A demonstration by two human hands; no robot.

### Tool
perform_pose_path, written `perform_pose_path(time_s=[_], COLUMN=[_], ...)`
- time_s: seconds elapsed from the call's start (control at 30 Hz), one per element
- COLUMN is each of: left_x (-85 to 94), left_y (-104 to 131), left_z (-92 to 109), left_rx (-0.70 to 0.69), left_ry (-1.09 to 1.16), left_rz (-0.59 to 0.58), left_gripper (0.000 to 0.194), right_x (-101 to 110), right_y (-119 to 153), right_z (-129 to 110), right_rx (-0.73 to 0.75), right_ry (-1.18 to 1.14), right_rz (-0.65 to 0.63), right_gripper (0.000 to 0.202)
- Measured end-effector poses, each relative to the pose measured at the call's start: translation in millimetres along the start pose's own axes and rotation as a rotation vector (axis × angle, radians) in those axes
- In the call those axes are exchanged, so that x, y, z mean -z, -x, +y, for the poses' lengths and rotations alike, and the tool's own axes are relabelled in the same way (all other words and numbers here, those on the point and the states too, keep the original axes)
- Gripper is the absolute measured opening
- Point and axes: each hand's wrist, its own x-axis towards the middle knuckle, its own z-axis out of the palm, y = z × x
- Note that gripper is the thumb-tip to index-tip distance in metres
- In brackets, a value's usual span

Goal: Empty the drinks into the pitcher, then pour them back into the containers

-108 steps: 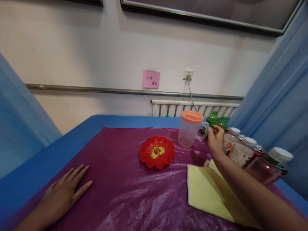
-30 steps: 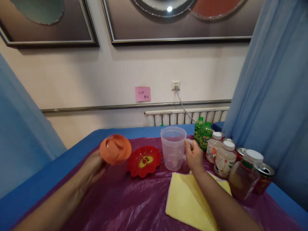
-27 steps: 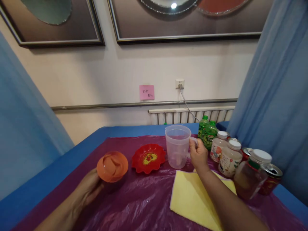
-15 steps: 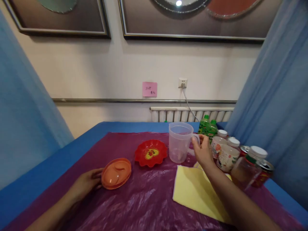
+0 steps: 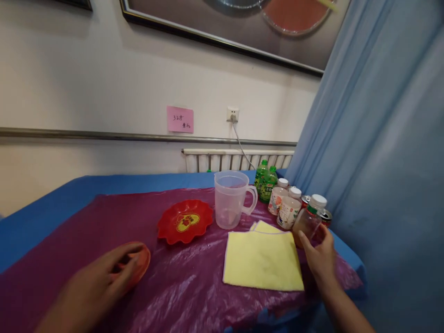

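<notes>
My left hand (image 5: 100, 277) is over the orange dish (image 5: 141, 266) at the lower left, its thumb and fingers closed on the dish's raised middle and hiding much of it. At the right, my right hand (image 5: 321, 252) has its thumb and fingers around the lower part of a clear bottle (image 5: 307, 223) with a white cap and a green ring. A red scalloped plate (image 5: 187, 222) with a yellow print lies in the middle. Beside it stands a clear plastic jug (image 5: 229, 201), handle to the right. Folded yellow cloths (image 5: 263, 261) lie in front of the jug.
Two green bottles (image 5: 268, 185), two white-capped labelled bottles (image 5: 289, 208) and two cans (image 5: 326, 216) stand along the right edge. Purple plastic sheeting (image 5: 183, 286) covers the blue table (image 5: 83, 185). A blue curtain (image 5: 374, 138) hangs at the right.
My right hand has left the jug's handle and moved right to the clear bottle. My left hand has moved from the orange dish's edge to over its top. The view has turned right.
</notes>
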Motion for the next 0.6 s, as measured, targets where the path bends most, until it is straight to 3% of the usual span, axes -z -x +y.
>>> perform_pose_path(time_s=[0.13, 0.2, 0.33, 0.5, 0.6], left_x=[-28.7, -42.6, -61.1, -56.2, -39.4], left_y=[10.0, 14.2, 21.2, 21.3, 19.8], left_z=[56.7, 67.6, 68.6, 75.0, 98.1], left_rx=[-0.166, -0.235, -0.333, -0.373, -0.428], left_ry=[0.183, 0.219, 0.26, 0.273, 0.358], left_rz=[-0.124, -0.184, -0.236, -0.242, -0.23], left_gripper=[0.034, 0.032, 0.029, 0.031, 0.034], right_x=[-8.5, -8.1, 2.2, 24.8, 30.9], right_y=[-17.0, -18.3, -14.7, -6.6, 11.9], right_z=[18.7, 19.4, 7.0, -32.9, -56.3], right_rx=[-0.06, -0.074, -0.112, -0.113, -0.122], right_ry=[0.085, 0.138, 0.158, -0.041, -0.217], right_rz=[-0.031, -0.024, -0.021, 0.005, -0.201], right_gripper=[0.07, 0.066, 0.068, 0.069, 0.068])
